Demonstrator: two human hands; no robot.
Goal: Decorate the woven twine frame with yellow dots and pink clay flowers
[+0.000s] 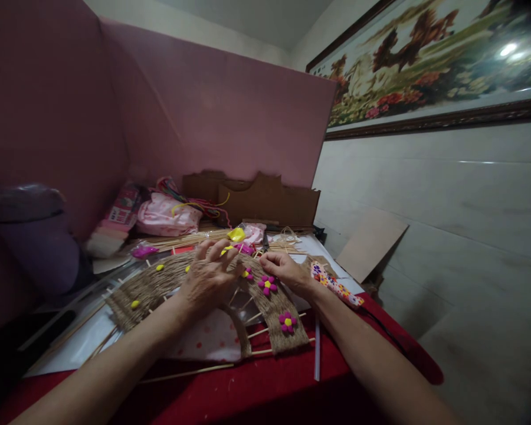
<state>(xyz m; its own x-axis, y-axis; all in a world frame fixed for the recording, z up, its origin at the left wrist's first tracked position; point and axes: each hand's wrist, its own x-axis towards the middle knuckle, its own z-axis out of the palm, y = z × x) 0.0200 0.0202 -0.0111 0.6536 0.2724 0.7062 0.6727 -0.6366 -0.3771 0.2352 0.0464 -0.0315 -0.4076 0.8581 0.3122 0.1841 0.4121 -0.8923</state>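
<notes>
A fan-shaped piece of woven brown twine on thin sticks (150, 283) lies in front of me. Purple clay flowers with yellow centres, such as the low flower (287, 321) and the flower (267, 285) above it, sit on its right side. Yellow clay dots (135, 304) mark the left side. My left hand (207, 277) rests over the middle of the weave, fingers apart and slightly bent. At the upper right edge, my right hand (285, 270) has thumb and fingertips pinched together; whatever they hold is too small to name. White dotted cloth (203, 336) lies under the arch.
A flower-patterned glue gun (336, 286) lies right of my right hand, beside a clear glue stick (317, 348). Behind are bundled sticks (190, 239), a yellow clay packet (237, 235), pink cloth (168, 213) and torn cardboard (269, 198). A purple container (39, 236) stands left.
</notes>
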